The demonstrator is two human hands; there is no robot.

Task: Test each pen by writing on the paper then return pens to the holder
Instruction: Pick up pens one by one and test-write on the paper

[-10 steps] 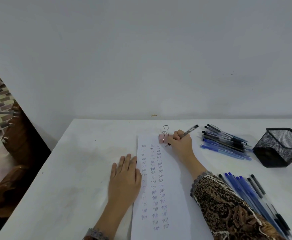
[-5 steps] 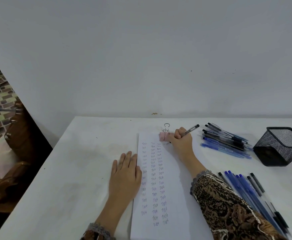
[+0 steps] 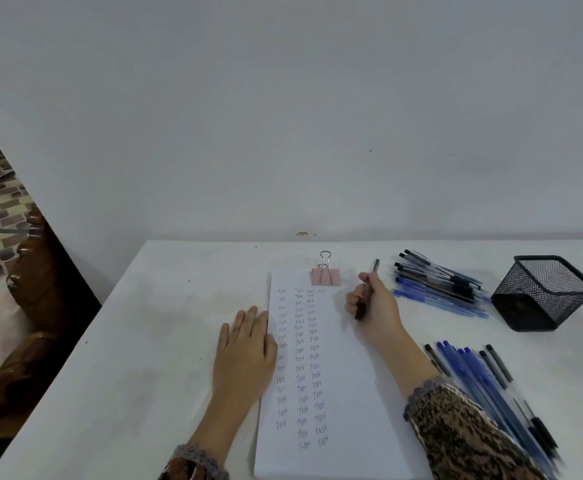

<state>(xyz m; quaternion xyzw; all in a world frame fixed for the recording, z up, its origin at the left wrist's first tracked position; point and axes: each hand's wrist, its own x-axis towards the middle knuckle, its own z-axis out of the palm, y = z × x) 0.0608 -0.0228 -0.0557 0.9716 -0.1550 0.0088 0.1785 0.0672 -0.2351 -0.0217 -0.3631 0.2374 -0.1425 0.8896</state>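
We read one word, "Test", handwritten again and again in columns down the paper (image 3: 347, 393), which runs from the middle of the frame to its bottom edge. The fourth column, at the top of the sheet, holds a single entry. We can make out no brand or label on any pen.

The right hand (image 3: 374, 308) curls around a dark pen (image 3: 375, 265) right of the sheet's top, near the pink binder clip (image 3: 325, 277). The pen's lower end is off the writing.

The left hand (image 3: 246, 348) lies flat with straight fingers on the paper's left edge and the white table (image 3: 137, 341).

The black mesh holder (image 3: 542, 294) sits at the right edge, well apart from both hands. One pile of pens (image 3: 439, 287) lies between it and the right hand; a second pile (image 3: 480, 379) lies at lower right beside the patterned sleeve (image 3: 466, 434).
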